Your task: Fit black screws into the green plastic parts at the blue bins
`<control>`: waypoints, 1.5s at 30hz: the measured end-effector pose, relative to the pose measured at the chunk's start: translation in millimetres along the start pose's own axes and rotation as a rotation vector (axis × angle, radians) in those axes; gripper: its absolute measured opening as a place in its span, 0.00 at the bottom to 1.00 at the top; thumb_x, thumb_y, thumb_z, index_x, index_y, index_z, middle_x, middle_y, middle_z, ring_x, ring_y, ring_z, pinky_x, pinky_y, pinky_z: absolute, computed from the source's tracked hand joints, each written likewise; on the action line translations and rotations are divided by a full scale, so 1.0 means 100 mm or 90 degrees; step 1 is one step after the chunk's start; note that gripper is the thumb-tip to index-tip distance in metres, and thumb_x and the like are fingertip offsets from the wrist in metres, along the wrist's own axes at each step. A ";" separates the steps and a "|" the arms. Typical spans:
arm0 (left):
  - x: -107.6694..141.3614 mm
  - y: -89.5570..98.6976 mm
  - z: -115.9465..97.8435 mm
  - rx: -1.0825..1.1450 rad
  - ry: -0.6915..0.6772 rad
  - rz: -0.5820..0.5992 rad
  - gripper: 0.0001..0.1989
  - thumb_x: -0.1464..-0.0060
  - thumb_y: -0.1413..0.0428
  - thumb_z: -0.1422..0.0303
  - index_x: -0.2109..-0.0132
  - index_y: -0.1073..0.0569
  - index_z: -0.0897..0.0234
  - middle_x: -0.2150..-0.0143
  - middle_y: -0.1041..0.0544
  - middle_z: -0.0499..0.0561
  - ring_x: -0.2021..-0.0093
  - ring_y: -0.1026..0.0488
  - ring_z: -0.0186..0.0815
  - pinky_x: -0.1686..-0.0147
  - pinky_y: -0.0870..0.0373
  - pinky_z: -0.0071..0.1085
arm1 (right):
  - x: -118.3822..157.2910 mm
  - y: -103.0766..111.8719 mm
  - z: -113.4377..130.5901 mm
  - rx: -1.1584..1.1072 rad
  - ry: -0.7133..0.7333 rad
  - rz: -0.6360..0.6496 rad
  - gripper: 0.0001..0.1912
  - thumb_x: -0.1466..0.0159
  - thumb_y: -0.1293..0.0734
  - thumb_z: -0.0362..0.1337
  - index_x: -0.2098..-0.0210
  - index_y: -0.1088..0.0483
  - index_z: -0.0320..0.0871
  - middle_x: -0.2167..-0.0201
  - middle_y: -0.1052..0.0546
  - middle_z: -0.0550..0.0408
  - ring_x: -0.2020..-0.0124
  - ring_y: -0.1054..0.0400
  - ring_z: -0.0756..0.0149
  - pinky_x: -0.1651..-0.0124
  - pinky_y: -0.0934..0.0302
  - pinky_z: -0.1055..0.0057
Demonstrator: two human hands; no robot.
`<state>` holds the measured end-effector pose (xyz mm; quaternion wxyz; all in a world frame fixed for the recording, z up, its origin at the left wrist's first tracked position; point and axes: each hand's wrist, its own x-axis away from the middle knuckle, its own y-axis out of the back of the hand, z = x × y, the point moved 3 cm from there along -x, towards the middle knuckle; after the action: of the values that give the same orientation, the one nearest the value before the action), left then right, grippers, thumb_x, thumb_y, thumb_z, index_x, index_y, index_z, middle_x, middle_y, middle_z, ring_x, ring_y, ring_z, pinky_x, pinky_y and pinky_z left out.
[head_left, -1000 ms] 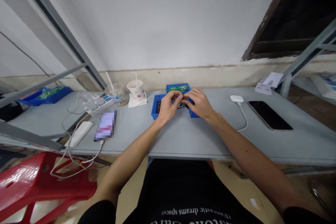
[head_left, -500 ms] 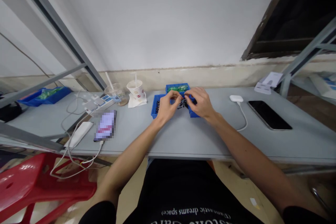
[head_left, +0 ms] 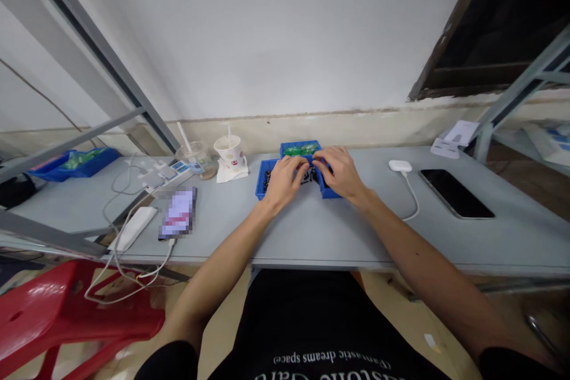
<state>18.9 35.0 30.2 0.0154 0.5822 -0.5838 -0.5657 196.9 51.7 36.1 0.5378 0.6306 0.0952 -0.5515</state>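
Note:
My left hand [head_left: 284, 181] is over the right side of a blue bin [head_left: 260, 189] that holds small dark parts [head_left: 267, 179]. Its fingers are curled with the thumb close to them; whatever they hold is too small to make out. My right hand [head_left: 341, 171] bends over a second blue bin [head_left: 328, 192], fingers and thumb curled towards the left hand, and its grip is likewise unclear. Between the hands several small black pieces [head_left: 307, 176] lie on the table. Behind them is a third blue bin [head_left: 285, 147] with green plastic-wrapped contents [head_left: 301, 149].
Left on the table [head_left: 307, 231] are a paper cup [head_left: 229, 154], a clear cup [head_left: 202, 163], a power strip [head_left: 173, 178], a phone with a blurred screen [head_left: 179, 212] and a white box [head_left: 136, 228]. A white earphone case [head_left: 399, 166] and a black phone [head_left: 456, 193] lie right.
The left fingertips have drawn slightly apart from the right ones and reach further over the black pieces. My right hand has shifted very little.

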 end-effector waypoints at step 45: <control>0.00 -0.04 -0.02 0.022 0.009 -0.067 0.05 0.30 0.43 0.69 0.52 0.22 0.61 0.55 0.17 0.52 0.54 0.22 0.38 0.46 0.28 0.38 | 0.02 -0.06 -0.04 0.030 0.018 0.063 0.15 0.24 0.41 0.41 0.60 0.26 0.45 0.62 0.19 0.48 0.58 0.30 0.55 0.50 0.42 0.57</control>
<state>22.9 34.9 28.8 -0.0204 0.6162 -0.5620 -0.5514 195.6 56.6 30.7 0.5484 0.6547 0.0585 -0.5170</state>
